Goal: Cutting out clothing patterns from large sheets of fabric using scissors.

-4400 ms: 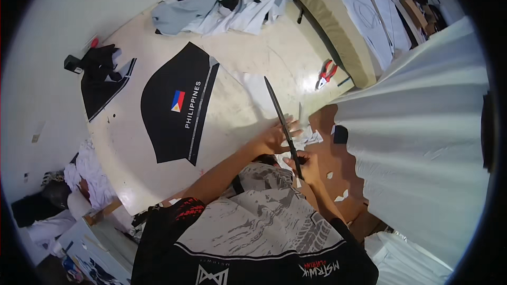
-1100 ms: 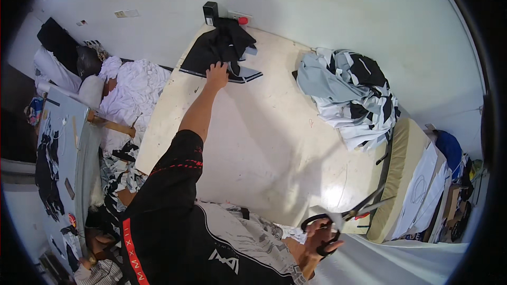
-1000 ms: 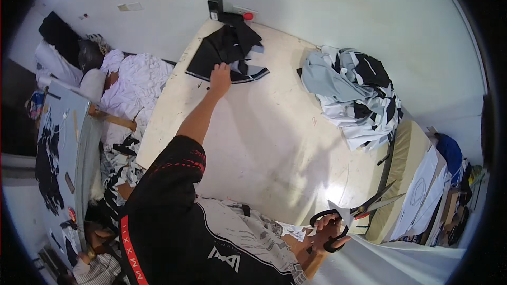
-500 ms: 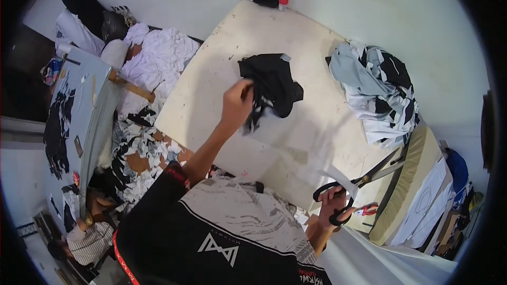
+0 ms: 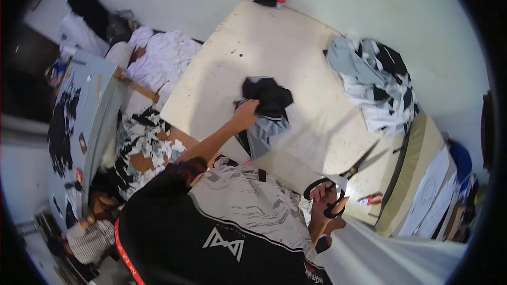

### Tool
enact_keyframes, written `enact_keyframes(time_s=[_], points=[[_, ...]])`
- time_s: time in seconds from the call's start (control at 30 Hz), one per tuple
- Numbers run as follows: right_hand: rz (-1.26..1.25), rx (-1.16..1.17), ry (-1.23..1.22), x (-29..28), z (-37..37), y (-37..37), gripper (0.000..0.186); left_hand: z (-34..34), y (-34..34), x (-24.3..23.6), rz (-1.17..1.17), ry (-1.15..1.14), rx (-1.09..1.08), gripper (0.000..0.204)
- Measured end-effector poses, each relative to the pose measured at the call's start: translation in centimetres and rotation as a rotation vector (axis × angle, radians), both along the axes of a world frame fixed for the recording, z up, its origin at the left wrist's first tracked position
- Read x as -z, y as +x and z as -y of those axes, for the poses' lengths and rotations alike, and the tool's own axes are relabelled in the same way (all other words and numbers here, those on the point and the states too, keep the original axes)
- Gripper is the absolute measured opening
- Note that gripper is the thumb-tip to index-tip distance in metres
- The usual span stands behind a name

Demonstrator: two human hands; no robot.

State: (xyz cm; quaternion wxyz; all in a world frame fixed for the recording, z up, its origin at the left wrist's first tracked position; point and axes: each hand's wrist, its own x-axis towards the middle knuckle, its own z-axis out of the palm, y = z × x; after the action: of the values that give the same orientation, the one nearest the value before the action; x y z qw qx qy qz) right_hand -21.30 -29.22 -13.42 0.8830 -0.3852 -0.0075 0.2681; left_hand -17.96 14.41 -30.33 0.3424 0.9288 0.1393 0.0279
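My left hand (image 5: 244,116) is closed on a bunched piece of black and grey cloth (image 5: 269,95) over the middle of the pale table (image 5: 211,68). Its black part lies beyond my fingers, while a grey, striped part hangs toward me. At the near right, my right hand (image 5: 323,200) is wrapped through the black handles of a large pair of scissors (image 5: 355,170). Their blades are parted and point away to the right, clear of the cloth. A pale strip of material (image 5: 341,182) shows beside the scissor handles; whether my hand holds it is unclear.
A heap of grey, white and black cloth (image 5: 369,87) lies at the table's right. Red-handled pliers (image 5: 371,199) rest near the scissors. White cloth (image 5: 166,55) and scattered scraps (image 5: 142,153) fill the left. A person in a striped top (image 5: 91,243) sits at the lower left.
My left hand has drawn the cloth nearer to me, and more of its grey part now shows. My right hand and the scissors have shifted slightly left.
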Motion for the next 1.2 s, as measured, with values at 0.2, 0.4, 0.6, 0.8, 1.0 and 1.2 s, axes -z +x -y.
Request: enact_keyframes(time_s=[0.2,0.4,0.6,0.8,1.0,1.2], points=[[-0.040,-0.109,0.088,1.7,0.7,1.6,0.087,-19.2,5.7,-4.9,0.129,0.085,-0.338,0.043],[-0.005,-0.080,0.037,2.4,-0.7,0.4,0.082,-4.7,11.4,-16.6,0.423,0.189,0.270,0.057],[0.066,-0.033,0.151,1.1,-2.1,0.0,0.054,17.8,6.0,-15.5,-0.366,-0.504,1.047,0.052],[0.044,0.063,0.071,1.4,-1.1,-0.7,0.048,17.2,9.5,-17.8,-0.458,-0.574,0.922,0.012],[-0.050,0.041,0.018,3.2,-0.5,-0.8,0.048,23.9,7.9,-27.6,-0.242,-0.663,0.881,0.013],[0.075,0.069,-0.143,5.5,-2.5,-1.6,0.039,27.7,6.8,-28.6,0.011,-0.704,1.318,0.050]])
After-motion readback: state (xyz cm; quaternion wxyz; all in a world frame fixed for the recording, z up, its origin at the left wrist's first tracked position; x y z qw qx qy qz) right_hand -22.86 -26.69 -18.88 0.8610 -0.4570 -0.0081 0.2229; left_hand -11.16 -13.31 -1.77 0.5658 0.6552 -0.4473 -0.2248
